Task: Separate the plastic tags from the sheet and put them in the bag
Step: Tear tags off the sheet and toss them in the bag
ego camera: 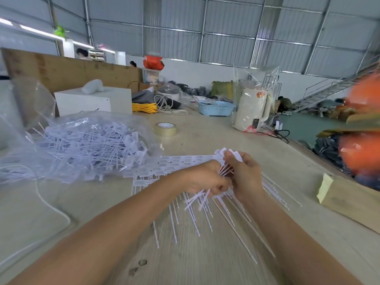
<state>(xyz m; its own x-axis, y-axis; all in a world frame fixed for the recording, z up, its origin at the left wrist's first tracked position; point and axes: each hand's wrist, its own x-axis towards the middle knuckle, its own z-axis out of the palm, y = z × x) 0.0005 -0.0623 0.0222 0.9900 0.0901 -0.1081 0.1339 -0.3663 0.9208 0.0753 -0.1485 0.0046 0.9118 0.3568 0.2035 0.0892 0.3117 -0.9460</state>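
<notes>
Two bare forearms reach up from the bottom of the frame to meet just right of centre over a pale wooden table point(195, 264). The left hand point(205, 177) has its fingers curled around a small bunch of loose white plastic tags point(197, 199), whose thin tails stick out below its fist toward the lower centre. The right hand point(244, 175) touches it on the right, with fingers and thumb pinching the flat heads of a few more tags at its upper tip, their tails running down between the two hands. Under both hands lies the sheet point(168, 165) of still-joined tags, its band of heads stretching left from the hands and its long tails fanning down and to the right across the table. At centre left sits the clear plastic bag point(86, 140), open and heaped with separated tags, just beside the sheet's left end. A roll of tape point(165, 129) lies beyond it near the middle of the frame. Further up are a blue basket point(216, 108), a cream kettle point(251, 109) wrapped in clear plastic, a yellow coiled cord point(144, 107) and a white box point(92, 99) at upper left.
</notes>
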